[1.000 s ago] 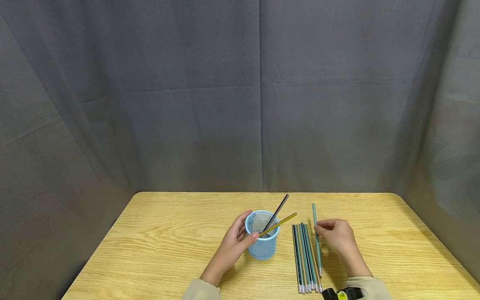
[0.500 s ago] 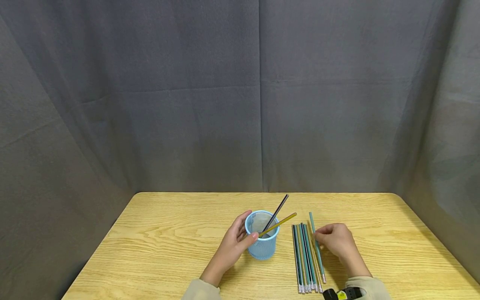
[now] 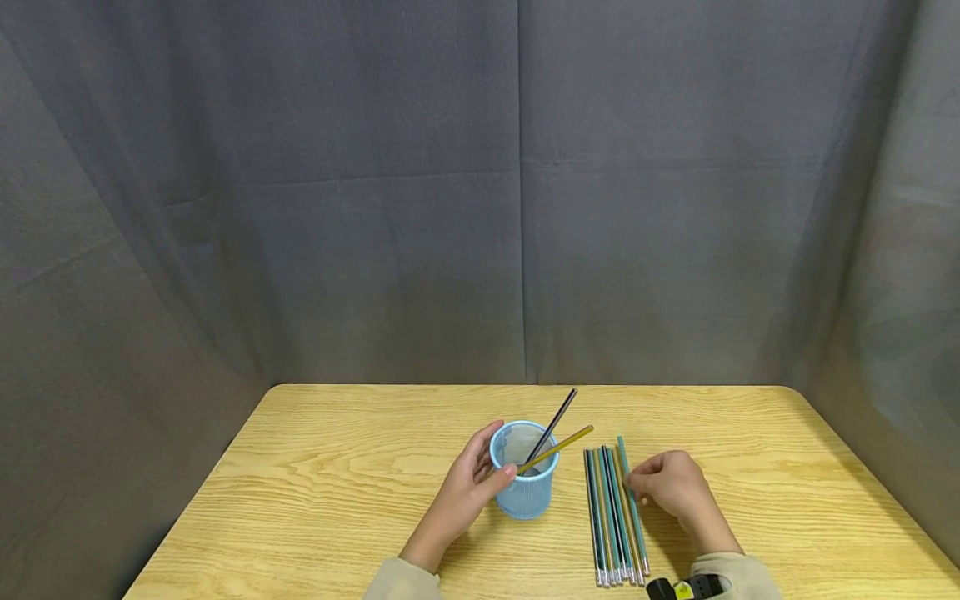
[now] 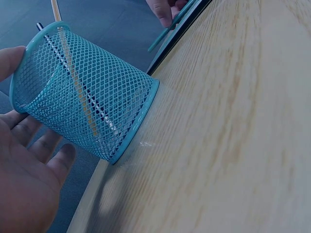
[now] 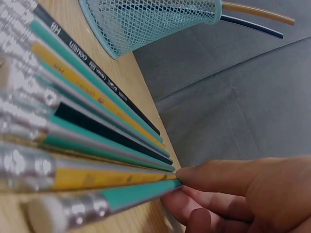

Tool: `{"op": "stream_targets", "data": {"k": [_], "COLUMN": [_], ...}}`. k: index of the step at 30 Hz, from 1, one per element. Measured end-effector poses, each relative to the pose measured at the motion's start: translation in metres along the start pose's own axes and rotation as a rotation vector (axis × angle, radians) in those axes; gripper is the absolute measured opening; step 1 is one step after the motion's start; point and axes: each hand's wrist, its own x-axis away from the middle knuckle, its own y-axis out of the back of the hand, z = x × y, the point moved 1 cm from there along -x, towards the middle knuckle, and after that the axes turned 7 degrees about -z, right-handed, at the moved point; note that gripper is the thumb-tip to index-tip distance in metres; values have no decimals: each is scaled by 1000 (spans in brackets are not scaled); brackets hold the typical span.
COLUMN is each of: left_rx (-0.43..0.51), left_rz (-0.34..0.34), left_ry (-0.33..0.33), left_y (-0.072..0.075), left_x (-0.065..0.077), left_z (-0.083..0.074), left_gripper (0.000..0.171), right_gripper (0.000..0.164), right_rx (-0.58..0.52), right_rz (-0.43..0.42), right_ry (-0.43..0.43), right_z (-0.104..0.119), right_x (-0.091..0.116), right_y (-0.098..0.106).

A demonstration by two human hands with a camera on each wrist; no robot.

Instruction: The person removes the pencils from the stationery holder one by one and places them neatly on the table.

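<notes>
A light-blue mesh pencil cup (image 3: 523,500) stands upright on the table, with a dark pencil (image 3: 562,409) and a yellow pencil (image 3: 567,439) leaning inside it. My left hand (image 3: 461,492) holds the cup from its left side, thumb at the rim and fingers around the wall. To the right, my right hand (image 3: 677,485) pinches a green pencil (image 5: 141,194) near its eraserless end between thumb and fingers. That pencil lies along the right side of a row of black, green and yellow pencils (image 3: 606,517), whose eraser ends point towards me.
The wooden table (image 3: 360,475) has rounded far corners. A grey curtain (image 3: 420,250) hangs behind it and at both sides. The row of pencils lies between the cup and my right hand.
My right hand has brought the green pencil nearer to me and lower, against the right side of the row. My left hand and the cup have stayed in place.
</notes>
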Motion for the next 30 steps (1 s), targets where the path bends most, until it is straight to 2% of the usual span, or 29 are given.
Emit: {"op": "stream_targets", "data": {"k": [18,30], "left_rx": [-12,-14], "left_rz": [7,6], "left_ry": [-1,-3], "left_y": [1,1], "left_x": [0,0], "left_z": [2,2], "left_gripper": [62,62], "right_gripper": [12,11], "right_rx": [37,-12], "right_rz": [59,2], "right_ry": [9,10], "right_z": [-2,0], "right_x": [1,0], "right_y": [0,5]}}
